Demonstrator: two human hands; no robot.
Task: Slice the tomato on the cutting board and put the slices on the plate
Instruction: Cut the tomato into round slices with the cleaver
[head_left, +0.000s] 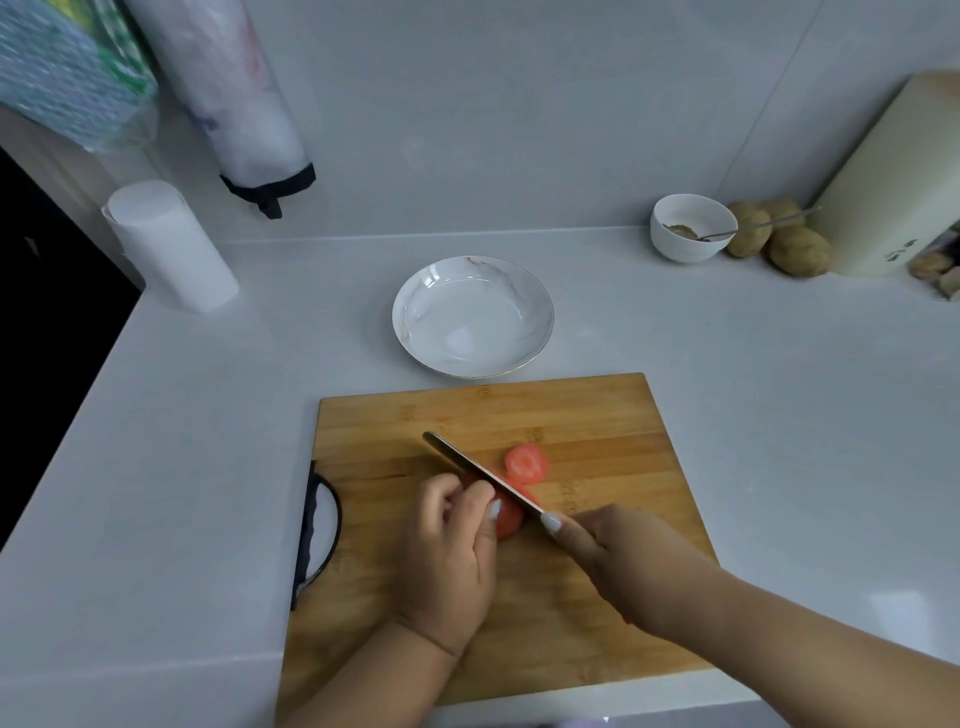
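Observation:
A wooden cutting board lies in front of me on the white counter. My left hand grips the red tomato, mostly hidden under its fingers. My right hand holds a knife, index finger along the spine, the blade resting across the tomato. One cut tomato slice lies flat on the board just beyond the blade. Behind the board sits a white plate with nothing in it.
A white paper roll stands at the back left. A white bowl with a spoon, several potatoes and a cream canister sit at the back right. A dark drop-off borders the counter's left edge.

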